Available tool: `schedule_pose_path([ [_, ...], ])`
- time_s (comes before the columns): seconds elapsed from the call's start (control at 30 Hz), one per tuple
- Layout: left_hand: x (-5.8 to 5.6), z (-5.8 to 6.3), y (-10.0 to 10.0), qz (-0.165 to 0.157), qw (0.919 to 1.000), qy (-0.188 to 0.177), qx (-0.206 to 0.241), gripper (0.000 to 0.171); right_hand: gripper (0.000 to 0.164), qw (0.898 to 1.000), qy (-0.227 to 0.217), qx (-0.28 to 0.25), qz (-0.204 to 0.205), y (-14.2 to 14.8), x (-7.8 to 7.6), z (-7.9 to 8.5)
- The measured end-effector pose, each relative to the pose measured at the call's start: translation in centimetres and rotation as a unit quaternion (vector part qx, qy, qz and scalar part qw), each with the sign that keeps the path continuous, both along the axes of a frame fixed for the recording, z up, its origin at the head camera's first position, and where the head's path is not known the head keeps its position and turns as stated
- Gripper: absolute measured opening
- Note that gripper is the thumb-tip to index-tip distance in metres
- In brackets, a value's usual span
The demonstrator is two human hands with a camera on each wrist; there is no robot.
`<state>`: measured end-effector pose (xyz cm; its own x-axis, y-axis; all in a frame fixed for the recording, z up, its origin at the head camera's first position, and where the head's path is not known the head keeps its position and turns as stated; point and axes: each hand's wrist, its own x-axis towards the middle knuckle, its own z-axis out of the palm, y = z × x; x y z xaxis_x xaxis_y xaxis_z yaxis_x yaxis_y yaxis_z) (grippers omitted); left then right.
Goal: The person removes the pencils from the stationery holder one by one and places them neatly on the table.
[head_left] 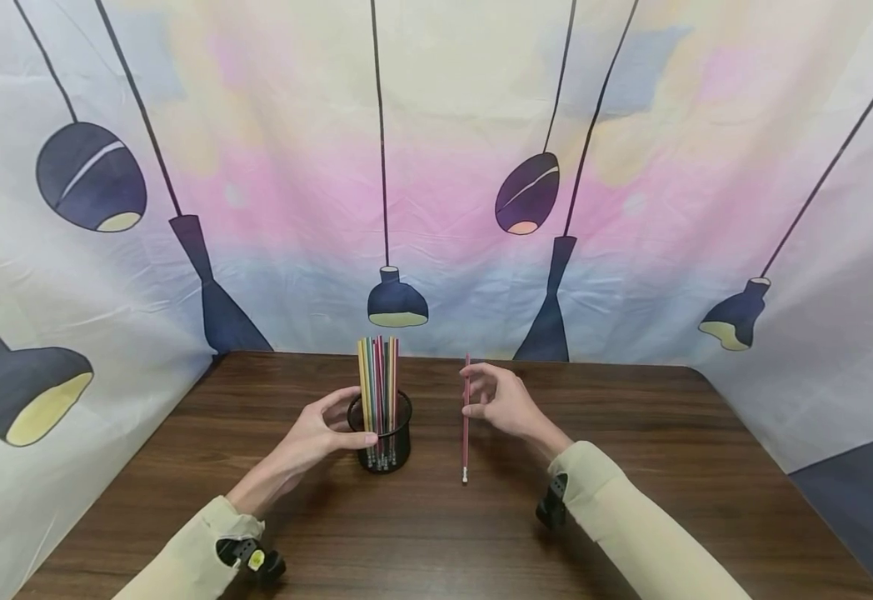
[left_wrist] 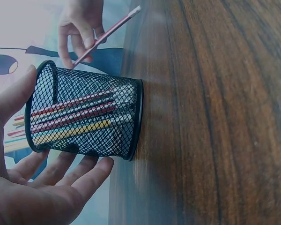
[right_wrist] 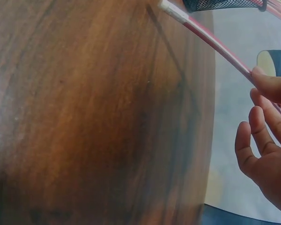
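A black wire-mesh pencil cup (head_left: 397,454) stands upright on the table, holding several coloured pencils (head_left: 378,367) with their eraser ends down. My left hand (head_left: 315,433) grips the cup from its left side, the thumb near the rim and the fingers behind it. In the left wrist view those fingers (left_wrist: 91,180) curl along the mesh wall. To the right of the cup, my right hand (head_left: 507,404) pinches a pink pencil (head_left: 466,442) between thumb and fingers. That pencil is held upright, its white eraser end pointing down above the table, as the right wrist view (right_wrist: 215,43) also shows.
The dark wood-grain table (head_left: 436,533) reaches back to a hanging cloth (head_left: 451,192) printed with lamps, which also encloses both sides. A black wrist strap with a camera (head_left: 551,502) sits on the right sleeve, and another (head_left: 249,557) on the left.
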<state>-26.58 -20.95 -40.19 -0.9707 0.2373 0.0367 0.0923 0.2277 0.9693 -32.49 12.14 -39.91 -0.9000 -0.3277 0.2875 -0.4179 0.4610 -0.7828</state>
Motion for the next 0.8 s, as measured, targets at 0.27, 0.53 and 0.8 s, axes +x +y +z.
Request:
schedule_pose_path([
  [0.27,-0.1,0.2,0.1,-0.001,1.0000,-0.005,0.000,0.090,0.053,0.999,-0.027,-0.001,0.024,0.2,-0.2,-0.7],
  [0.53,-0.2,0.1,0.2,-0.002,1.0000,0.004,0.000,0.089,0.052,0.998,-0.043,-0.009,0.042,0.0,-0.5,-1.2],
  [0.8,-0.1,-0.1,0.1,0.004,1.0000,-0.002,-0.002,0.090,0.053,0.997,-0.064,-0.006,0.048,-0.4,-0.5,-1.4],
])
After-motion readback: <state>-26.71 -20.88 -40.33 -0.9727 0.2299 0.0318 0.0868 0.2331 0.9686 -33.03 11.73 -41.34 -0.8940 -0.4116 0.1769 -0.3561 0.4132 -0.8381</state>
